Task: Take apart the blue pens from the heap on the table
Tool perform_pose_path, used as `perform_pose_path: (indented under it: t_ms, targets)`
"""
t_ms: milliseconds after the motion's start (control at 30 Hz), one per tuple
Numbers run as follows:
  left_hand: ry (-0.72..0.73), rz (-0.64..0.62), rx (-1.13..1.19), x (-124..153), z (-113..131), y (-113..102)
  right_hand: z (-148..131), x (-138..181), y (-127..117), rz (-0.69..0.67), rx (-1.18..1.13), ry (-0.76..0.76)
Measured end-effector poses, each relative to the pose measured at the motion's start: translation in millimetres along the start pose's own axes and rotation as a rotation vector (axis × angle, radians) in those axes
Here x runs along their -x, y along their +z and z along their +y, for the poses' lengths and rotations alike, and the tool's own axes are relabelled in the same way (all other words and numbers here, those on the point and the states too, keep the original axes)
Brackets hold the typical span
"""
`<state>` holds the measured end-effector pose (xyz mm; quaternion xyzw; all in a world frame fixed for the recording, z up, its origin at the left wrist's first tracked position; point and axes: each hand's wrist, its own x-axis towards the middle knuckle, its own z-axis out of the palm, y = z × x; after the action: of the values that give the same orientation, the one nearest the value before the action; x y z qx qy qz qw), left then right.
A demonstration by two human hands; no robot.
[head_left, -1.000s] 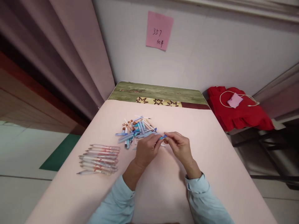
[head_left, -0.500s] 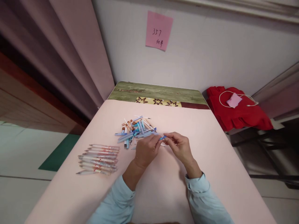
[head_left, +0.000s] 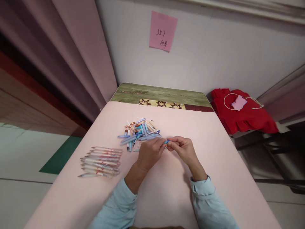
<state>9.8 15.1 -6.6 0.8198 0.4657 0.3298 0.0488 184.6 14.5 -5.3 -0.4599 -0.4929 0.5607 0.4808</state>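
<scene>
My left hand (head_left: 149, 153) and my right hand (head_left: 181, 149) meet fingertip to fingertip over the pink table (head_left: 214, 165). Both pinch one small blue pen part (head_left: 166, 142) held between them. Just beyond my left hand lies a loose heap of blue, white and orange pen parts (head_left: 139, 132). To the left, a neat row of finished pens (head_left: 101, 162) lies side by side on the table.
A green patterned surface (head_left: 162, 95) adjoins the table's far edge against the wall. A pink note (head_left: 163, 31) hangs on the wall. A red cloth with a white cable (head_left: 241, 109) sits at the right. Curtains hang at the left.
My right hand has closed in slightly toward my left, so the fingertips now touch around the blue part. The piles have not moved.
</scene>
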Motion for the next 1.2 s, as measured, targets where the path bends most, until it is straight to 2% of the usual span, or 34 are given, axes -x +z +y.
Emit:
perform_pose_path:
  t_ms: [133, 367, 533, 633, 733, 867, 967, 1133, 1200]
  targets:
    - [-0.023, 0.024, 0.097, -1, 1, 0, -2, 0, 2, 0.017, -0.013, -0.018]
    - [-0.134, 0.104, 0.343, -5, 8, -3, -5, 2, 1, 0.091, 0.196, -0.315]
    - [-0.18, 0.131, 0.463, -7, 8, -5, -4, 4, 4, 0.101, 0.274, -0.346]
    - [-0.176, 0.124, 0.444, -8, 7, -6, -7, 7, 7, 0.134, 0.294, -0.338]
    - [-0.166, 0.108, 0.4, -8, 4, -5, -7, 6, 4, 0.098, 0.345, -0.33]
    - [-0.18, 0.042, 0.195, -5, -4, -3, 6, -2, 3, 0.042, 0.398, -0.201]
    - [-0.196, -0.002, 0.053, -4, -8, 0, 17, -8, 7, 0.092, 0.481, -0.172]
    - [-0.283, -0.048, -0.019, -6, -11, 1, 25, -14, 4, 0.125, 0.655, -0.174]
    - [-0.318, -0.066, -0.004, -7, -9, -1, 26, -14, -1, 0.11, 0.624, -0.139]
